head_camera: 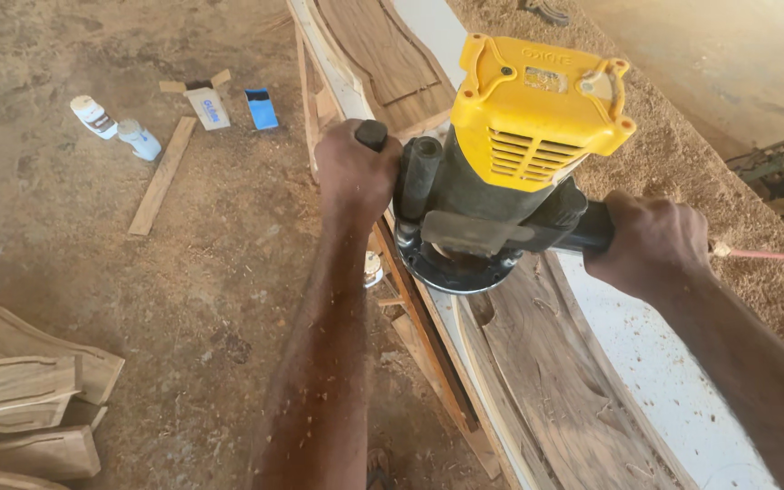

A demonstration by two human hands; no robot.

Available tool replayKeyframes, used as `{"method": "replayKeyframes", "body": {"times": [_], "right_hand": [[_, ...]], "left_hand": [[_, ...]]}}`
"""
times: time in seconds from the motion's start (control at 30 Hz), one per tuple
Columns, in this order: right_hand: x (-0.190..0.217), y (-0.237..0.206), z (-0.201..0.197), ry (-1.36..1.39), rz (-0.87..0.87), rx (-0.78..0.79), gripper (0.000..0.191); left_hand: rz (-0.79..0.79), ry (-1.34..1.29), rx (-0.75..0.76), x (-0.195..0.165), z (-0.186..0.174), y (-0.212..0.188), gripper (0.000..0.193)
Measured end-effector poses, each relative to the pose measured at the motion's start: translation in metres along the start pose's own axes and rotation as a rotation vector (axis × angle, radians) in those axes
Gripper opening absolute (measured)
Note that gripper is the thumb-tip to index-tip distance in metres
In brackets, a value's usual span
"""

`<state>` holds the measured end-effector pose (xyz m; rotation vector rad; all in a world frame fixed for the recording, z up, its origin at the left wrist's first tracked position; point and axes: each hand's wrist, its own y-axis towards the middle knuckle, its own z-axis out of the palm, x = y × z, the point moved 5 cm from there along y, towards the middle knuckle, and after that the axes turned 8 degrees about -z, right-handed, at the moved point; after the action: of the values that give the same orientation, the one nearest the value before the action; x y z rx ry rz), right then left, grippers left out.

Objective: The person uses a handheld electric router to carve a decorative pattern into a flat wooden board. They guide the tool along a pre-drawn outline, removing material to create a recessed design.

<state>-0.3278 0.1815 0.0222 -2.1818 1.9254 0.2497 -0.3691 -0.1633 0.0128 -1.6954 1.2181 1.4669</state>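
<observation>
Here both hands (501, 204) grip the router (492, 172) at the panel's edge (465, 318).

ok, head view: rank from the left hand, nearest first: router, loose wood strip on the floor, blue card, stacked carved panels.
From the left hand:
1. Router, gripped by its side handle.
2. Blue card, on the floor up-left.
3. Loose wood strip, on the floor farther left.
4. Stacked carved panels, bottom-left corner.

Router (492, 181) on wood panel (555, 363), between left hand (354, 172) and right hand (651, 245); bottles (115, 127) on floor far left.
</observation>
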Motion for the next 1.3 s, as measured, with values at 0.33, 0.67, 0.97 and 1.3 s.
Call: {"method": "replayKeyframes", "body": {"times": [0.33, 0.67, 0.97, 1.3], "right_hand": [[-0.015, -0.013, 0.012, 0.052, 0.028, 0.034, 0.018], [-0.023, -0.029, 0.008, -0.046, 0.034, -0.058, 0.019], [-0.004, 0.008, 0.001, -0.011, 0.026, -0.017, 0.021], [-0.003, 0.013, -0.002, -0.004, -0.025, -0.062, 0.021]], "left_hand": [[-0.104, 0.060, 0.082, 0.006, 0.017, -0.008, 0.016], [-0.014, 0.018, 0.085, -0.003, 0.020, -0.017, 0.015], [-0.045, 0.023, 0.077, 0.005, 0.011, 0.020, 0.013], [0.021, 0.032, 0.005, -0.009, -0.002, 0.014, 0.016]]}}
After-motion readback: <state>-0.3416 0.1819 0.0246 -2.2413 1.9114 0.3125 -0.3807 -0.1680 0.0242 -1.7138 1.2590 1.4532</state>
